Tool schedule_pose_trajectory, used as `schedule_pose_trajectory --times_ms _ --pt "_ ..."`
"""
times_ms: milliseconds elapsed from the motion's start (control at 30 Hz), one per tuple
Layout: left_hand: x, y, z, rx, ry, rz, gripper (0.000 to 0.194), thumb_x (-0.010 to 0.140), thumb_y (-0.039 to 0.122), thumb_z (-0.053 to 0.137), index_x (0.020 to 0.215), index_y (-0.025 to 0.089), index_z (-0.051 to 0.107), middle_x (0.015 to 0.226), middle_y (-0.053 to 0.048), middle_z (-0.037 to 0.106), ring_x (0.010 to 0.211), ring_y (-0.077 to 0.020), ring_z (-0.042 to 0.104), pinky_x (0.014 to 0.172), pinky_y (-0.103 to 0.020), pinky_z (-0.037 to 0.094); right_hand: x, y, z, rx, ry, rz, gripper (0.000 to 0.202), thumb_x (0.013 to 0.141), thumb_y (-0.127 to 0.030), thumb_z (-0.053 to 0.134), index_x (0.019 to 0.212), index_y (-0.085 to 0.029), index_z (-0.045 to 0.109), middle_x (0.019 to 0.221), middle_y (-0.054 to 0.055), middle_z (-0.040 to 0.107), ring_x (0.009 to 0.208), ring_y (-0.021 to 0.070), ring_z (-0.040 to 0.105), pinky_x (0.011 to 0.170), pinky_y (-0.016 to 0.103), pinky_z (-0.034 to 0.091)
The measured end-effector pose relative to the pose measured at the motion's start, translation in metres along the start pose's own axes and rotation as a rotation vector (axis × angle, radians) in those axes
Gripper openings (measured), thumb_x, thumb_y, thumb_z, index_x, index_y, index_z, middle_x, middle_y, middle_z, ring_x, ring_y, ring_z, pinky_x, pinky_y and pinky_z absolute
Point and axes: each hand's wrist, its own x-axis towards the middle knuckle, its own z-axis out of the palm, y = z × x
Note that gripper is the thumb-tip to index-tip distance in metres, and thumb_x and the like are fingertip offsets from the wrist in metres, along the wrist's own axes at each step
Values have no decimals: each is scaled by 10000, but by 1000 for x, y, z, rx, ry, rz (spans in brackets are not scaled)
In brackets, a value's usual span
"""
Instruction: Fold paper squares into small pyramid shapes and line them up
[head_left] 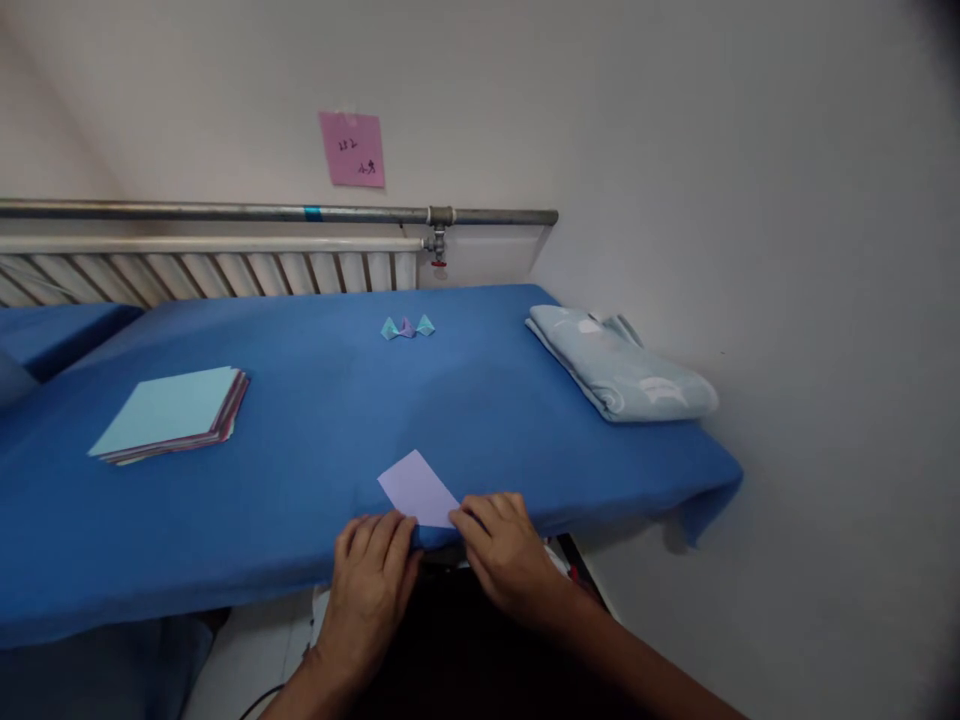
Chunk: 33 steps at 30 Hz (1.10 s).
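A small lilac sheet of paper [418,488] lies at the front edge of the blue-covered table [322,410], one corner pointing away from me. My left hand [369,575] pinches its near left edge, with the fingers bent together. At its right corner, my right hand [506,550] grips the paper between thumb and fingers. Farther back on the cloth sit three small folded paper pieces in a row, two teal ones [389,329] [425,325] with a purple one [406,328] between them.
A stack of coloured paper [172,410] with a pale blue top sheet lies at the left. A folded light blue blanket [622,365] rests at the right by the wall. Behind the table are a radiator [300,270], a pipe [247,212] and a pink note [352,150].
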Motion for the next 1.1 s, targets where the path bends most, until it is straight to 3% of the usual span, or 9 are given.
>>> schedule_pose_trajectory --times_ms 167,267,333,433,600,700,833,933,1100 --pt "-4 0 0 -92 52 14 194 876 110 507 1024 149 627 985 -112 682 937 -255 589 884 -453 401 -4 -13 -6 102 66 -88 200 871 -86 457 957 -171 616 816 53 628 749 190 493 704 348 343" --pt "6 -4 -15 -338 44 -85 185 884 126 493 953 195 650 931 -67 692 886 -214 606 845 -394 428 -1 -15 -17 238 134 -97 255 844 -96 504 1058 -202 595 907 53 648 834 195 544 772 364 374" --pt "20 -6 -32 -609 -8 -323 115 867 236 545 893 207 654 864 -39 685 833 -195 612 771 -336 458 5 -13 -25 424 207 54 408 805 -194 608 1202 -232 521 1114 82 617 1021 237 541 891 415 370" --pt "44 -4 -55 -1083 -293 -805 179 819 364 591 767 197 629 704 6 639 669 -146 585 630 -262 467 21 -12 -32 907 214 427 545 778 -281 641 1285 -270 441 1199 82 581 1102 240 539 917 417 403" --pt "59 -3 -47 -1373 -378 -1037 205 692 357 693 703 172 605 650 16 625 601 -112 562 600 -234 457 46 -18 -22 1348 15 712 530 746 -269 633 1245 -257 456 877 1 626 723 150 621 642 289 484" --pt "50 -10 -32 -1191 -306 -952 209 731 330 653 872 180 619 722 -14 662 654 -156 608 638 -296 485 55 -14 -8 1150 -34 702 484 772 -207 571 1241 -234 457 709 -47 591 559 115 572 520 234 451" --pt "37 -18 -27 -643 -48 -370 202 866 171 459 992 221 608 943 -48 683 872 -194 622 796 -379 460 66 -4 9 676 -43 553 482 759 -93 509 1230 -191 493 717 -10 636 588 136 582 542 248 452" --pt "34 -16 -25 -448 -151 -63 334 872 42 362 1043 220 588 996 -47 682 901 -184 613 810 -370 436 75 0 11 573 -54 463 460 743 -74 513 1183 -203 551 791 20 670 695 168 606 650 294 463" --pt "29 -14 -15 -280 -255 19 347 859 -3 356 1005 206 591 1005 -38 683 886 -180 612 884 -400 385 63 2 -10 406 -11 355 326 767 -129 552 1082 -186 613 1145 108 622 1058 272 525 899 439 360"
